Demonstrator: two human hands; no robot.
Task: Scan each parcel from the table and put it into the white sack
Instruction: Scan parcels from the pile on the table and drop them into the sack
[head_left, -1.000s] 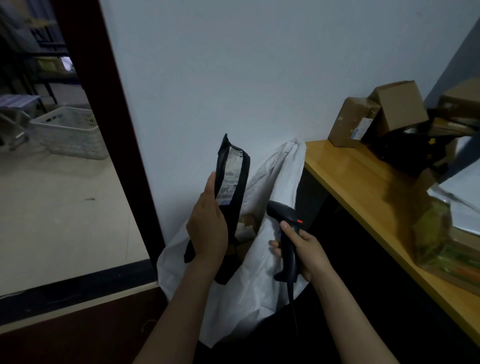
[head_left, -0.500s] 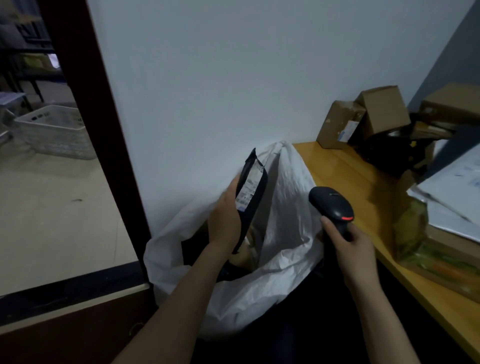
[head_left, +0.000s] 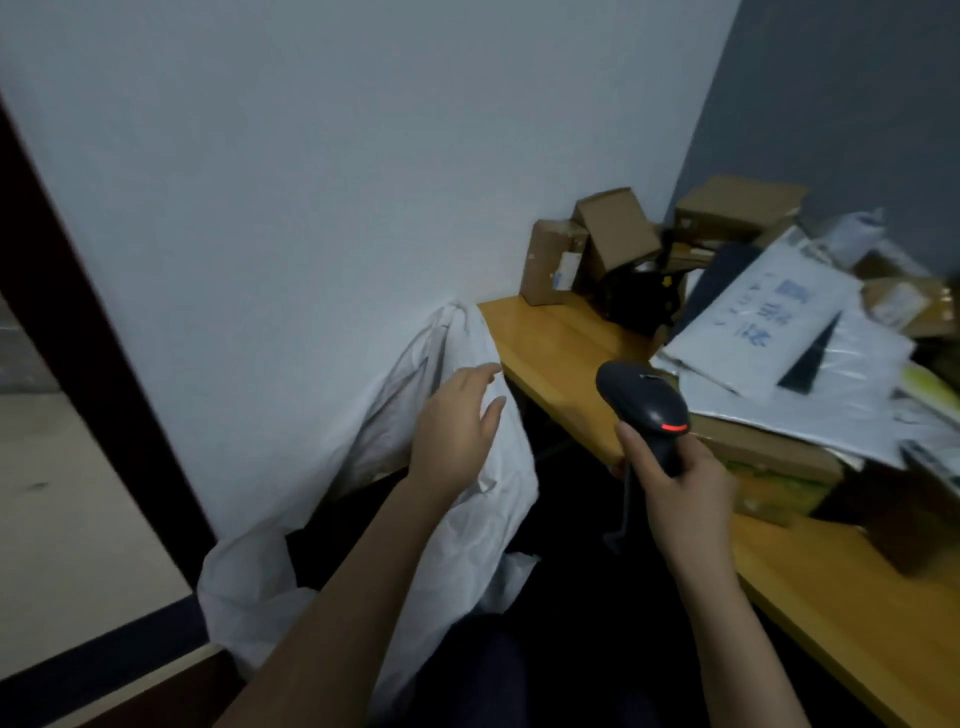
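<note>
The fingers (head_left: 480, 374) of the left hand (head_left: 452, 426) are straight and a little spread, holding nothing. They lie over the upper fold of the white sack (head_left: 249, 582), though I cannot tell whether they press the cloth or hang just in front of it. The right hand (head_left: 680, 483) has its fingers curled tightly round the handle of a dark scanner (head_left: 641, 397). The scanner's head points away toward the far right, and a red light shows on its near face. It is held above the near edge of the table (head_left: 550, 338).

The sack slumps on the floor against the wall, its top touching the table's left end. Its mouth faces away from the camera, so nothing inside it can be seen.

On the table to the right lies a loose heap of parcels. A white mailer (head_left: 763, 317) with blue print lies on top of other pale bags, with cardboard showing beneath. At the far end of the table three brown boxes (head_left: 618, 234) lean near the wall beside something black.

The task looks to be somewhere in its middle. No parcel is in either hand, so this appears to be the gap between one parcel and the next. How many are already in the sack cannot be told. Plenty is left, since the whole heap on the table has yet to be scanned and dropped in. The free left hand would most likely reach right for the nearest mailer.
</note>
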